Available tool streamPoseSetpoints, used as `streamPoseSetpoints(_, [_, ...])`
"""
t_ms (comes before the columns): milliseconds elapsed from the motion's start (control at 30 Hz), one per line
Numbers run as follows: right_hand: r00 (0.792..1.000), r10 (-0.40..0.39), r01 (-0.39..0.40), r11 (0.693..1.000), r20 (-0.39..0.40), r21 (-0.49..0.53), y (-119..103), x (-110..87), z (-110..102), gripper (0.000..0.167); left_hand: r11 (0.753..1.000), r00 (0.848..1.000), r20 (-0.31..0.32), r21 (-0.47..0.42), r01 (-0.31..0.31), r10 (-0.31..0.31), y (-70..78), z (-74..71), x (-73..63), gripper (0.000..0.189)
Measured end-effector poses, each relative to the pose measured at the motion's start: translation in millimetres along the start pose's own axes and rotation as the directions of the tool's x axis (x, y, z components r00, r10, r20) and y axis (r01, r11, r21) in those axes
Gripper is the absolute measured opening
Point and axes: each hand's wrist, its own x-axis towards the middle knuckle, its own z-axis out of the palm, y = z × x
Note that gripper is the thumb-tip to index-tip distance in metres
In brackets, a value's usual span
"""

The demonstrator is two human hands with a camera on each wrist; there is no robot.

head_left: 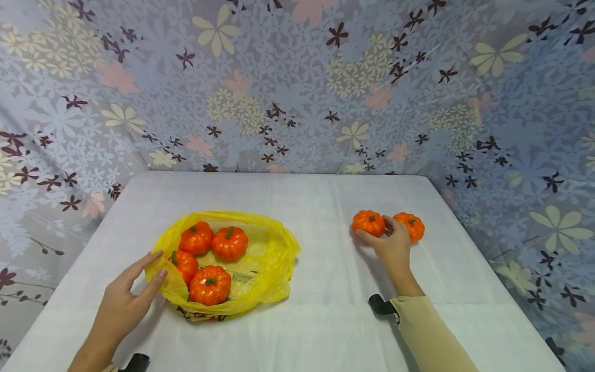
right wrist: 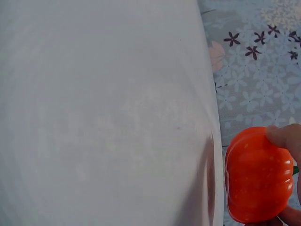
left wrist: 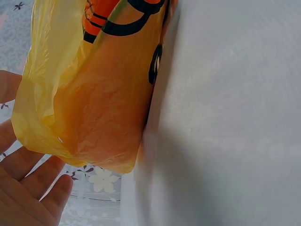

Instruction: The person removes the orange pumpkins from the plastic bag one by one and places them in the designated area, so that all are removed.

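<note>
My right hand grips a small, glossy orange pumpkin with a green stem, on the right half of the table. In the right wrist view, the thumb and a finger lie on opposite sides of this pumpkin. A second pumpkin sits just right of the hand, partly hidden by it. My left hand touches the left rim of a yellow plastic bag, fingers extended. Several more pumpkins, such as the front one, lie inside the spread bag. Its printed side appears in the left wrist view.
A white cloth covers the table. Flowered fabric hangs behind it and along both sides. Dark curved pieces show at each wrist, one by the right sleeve.
</note>
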Motion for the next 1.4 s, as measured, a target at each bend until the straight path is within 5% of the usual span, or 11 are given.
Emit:
streamPoseSetpoints(400, [0.999, 0.018, -0.019, 0.999, -0.028, -0.026, 2.2, -1.6, -4.6, 0.085, 1.000, 1.000, -0.004, 0.007, 0.001, -0.001, -3.0, 2.5, -0.3, 0.054])
streamPoseSetpoints(1000, [0.996, 0.067, -0.056, 0.981, 0.058, -0.186, -7.2, -5.4, -6.9, 0.092, 1.000, 1.000, -0.016, 0.001, -0.011, 0.011, -1.0, 4.4, -1.2, 0.052])
streamPoseSetpoints(1400, [0.995, -0.073, 0.065, 0.989, -0.060, -0.134, -14.8, -7.0, -9.6, 0.102, 1.000, 1.000, -0.011, 0.010, -0.016, 0.016, -0.6, 4.7, -1.2, 0.051])
